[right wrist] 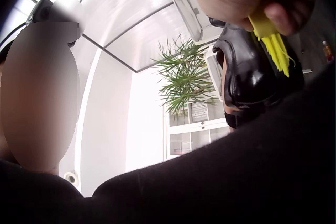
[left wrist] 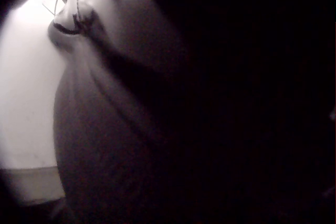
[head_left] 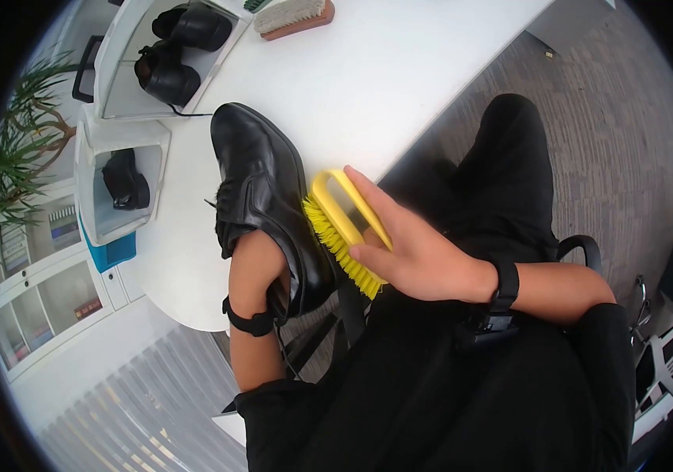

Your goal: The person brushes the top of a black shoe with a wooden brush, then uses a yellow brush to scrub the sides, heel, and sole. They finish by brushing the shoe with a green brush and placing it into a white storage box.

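Note:
A black leather lace-up shoe (head_left: 262,153) is over the white table's edge, toe toward the far side. My left hand (head_left: 259,253) reaches into its opening; the fingers are hidden inside. In my right hand (head_left: 427,256) I grip a yellow scrub brush (head_left: 338,222) by its looped handle, thumb on the near side and fingers along the other. Its yellow bristles are right at the shoe's side, near the sole and heel. From the right wrist, the brush (right wrist: 273,45) overlaps the shiny shoe (right wrist: 247,71). The left wrist view shows mostly dark shoe leather (left wrist: 105,129).
On the white table (head_left: 399,63), a wooden brush with pale bristles (head_left: 297,20) lies at the back. Open white boxes on the left, one upper (head_left: 116,71) and one lower (head_left: 93,204), hold black shoes. A blue object (head_left: 112,252) sits beneath the lower box. Beyond stands a leafy plant (head_left: 34,134).

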`<state>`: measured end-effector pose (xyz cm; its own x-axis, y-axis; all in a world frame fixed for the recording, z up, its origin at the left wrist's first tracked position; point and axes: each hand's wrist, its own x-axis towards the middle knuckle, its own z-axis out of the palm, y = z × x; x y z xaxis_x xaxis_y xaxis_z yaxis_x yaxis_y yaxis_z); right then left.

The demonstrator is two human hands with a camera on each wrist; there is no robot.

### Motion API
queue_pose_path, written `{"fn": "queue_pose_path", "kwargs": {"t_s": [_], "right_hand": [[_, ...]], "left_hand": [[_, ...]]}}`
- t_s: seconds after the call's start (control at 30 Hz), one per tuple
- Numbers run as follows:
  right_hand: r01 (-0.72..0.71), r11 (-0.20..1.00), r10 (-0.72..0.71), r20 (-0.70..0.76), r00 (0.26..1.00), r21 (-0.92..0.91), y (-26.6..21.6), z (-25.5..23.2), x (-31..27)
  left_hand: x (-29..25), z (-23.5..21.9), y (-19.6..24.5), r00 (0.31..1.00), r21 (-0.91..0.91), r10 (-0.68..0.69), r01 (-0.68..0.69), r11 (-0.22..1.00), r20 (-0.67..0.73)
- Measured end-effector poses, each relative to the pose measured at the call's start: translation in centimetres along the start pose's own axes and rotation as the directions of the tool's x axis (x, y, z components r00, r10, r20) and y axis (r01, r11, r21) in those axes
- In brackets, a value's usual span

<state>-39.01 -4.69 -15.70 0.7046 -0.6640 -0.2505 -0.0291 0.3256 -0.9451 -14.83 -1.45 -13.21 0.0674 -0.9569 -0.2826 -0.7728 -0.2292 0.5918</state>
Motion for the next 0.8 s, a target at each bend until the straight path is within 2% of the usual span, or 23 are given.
{"fn": "queue_pose_path", "kwargs": {"t_s": [0.13,0.2,0.3,0.33,0.4,0.47,0.5,0.53,0.6,0.7,0.77,0.8], "right_hand": [[0.007,1.000,-0.007,0.008,1.000,0.004,0.7,-0.1,-0.4],[0.027,1.000,-0.027,0.011,1.000,0.004,1.1,0.0,-0.6],[0.049,0.999,-0.049,0.020,0.999,-0.005,1.3,0.0,-0.8],[0.052,0.999,-0.052,0.022,0.998,-0.008,1.3,-0.1,-0.8],[0.053,0.998,-0.053,0.026,0.998,-0.014,1.4,-0.1,-1.0],[0.052,0.999,-0.052,0.027,0.998,-0.015,1.5,-0.1,-1.3],[0.055,0.998,-0.054,0.030,0.998,-0.009,1.5,-0.1,-1.4],[0.056,0.998,-0.056,0.031,0.998,-0.005,1.4,-0.2,-1.5],[0.042,0.999,-0.041,0.045,0.998,-0.002,1.3,-0.3,-1.7],[0.034,0.999,-0.034,0.060,0.998,-0.006,1.5,-0.4,-2.2],[0.043,0.999,-0.042,0.062,0.997,-0.010,1.7,-0.5,-2.4],[0.044,0.999,-0.043,0.067,0.997,-0.005,1.7,-0.5,-2.5]], "left_hand": [[0.1,0.3,-2.1,0.993,0.185,0.107,-0.097,0.978,-0.045],[0.2,0.2,-2.4,0.989,0.213,0.139,-0.127,0.969,-0.041],[0.3,0.3,-2.4,0.996,0.188,0.090,-0.084,0.979,-0.021],[0.3,0.4,-2.6,0.993,0.191,0.110,-0.100,0.976,-0.041],[0.6,0.2,-4.3,0.989,0.195,0.131,-0.117,0.974,-0.062],[1.4,-0.9,-5.8,0.996,0.238,0.029,-0.049,0.970,0.088],[1.0,-0.5,-6.2,0.996,0.239,0.028,-0.049,0.970,0.089],[0.7,0.0,-3.7,0.994,0.246,0.099,-0.105,0.964,0.035],[0.5,0.3,-2.4,0.985,0.258,0.170,-0.159,0.953,-0.017],[1.0,-0.1,-4.2,0.980,0.367,0.197,-0.187,0.911,0.012],[1.7,-0.8,-6.8,0.998,0.207,-0.021,0.007,0.978,0.063],[1.8,-0.7,-7.2,0.998,0.208,-0.021,0.007,0.978,0.063]]}}
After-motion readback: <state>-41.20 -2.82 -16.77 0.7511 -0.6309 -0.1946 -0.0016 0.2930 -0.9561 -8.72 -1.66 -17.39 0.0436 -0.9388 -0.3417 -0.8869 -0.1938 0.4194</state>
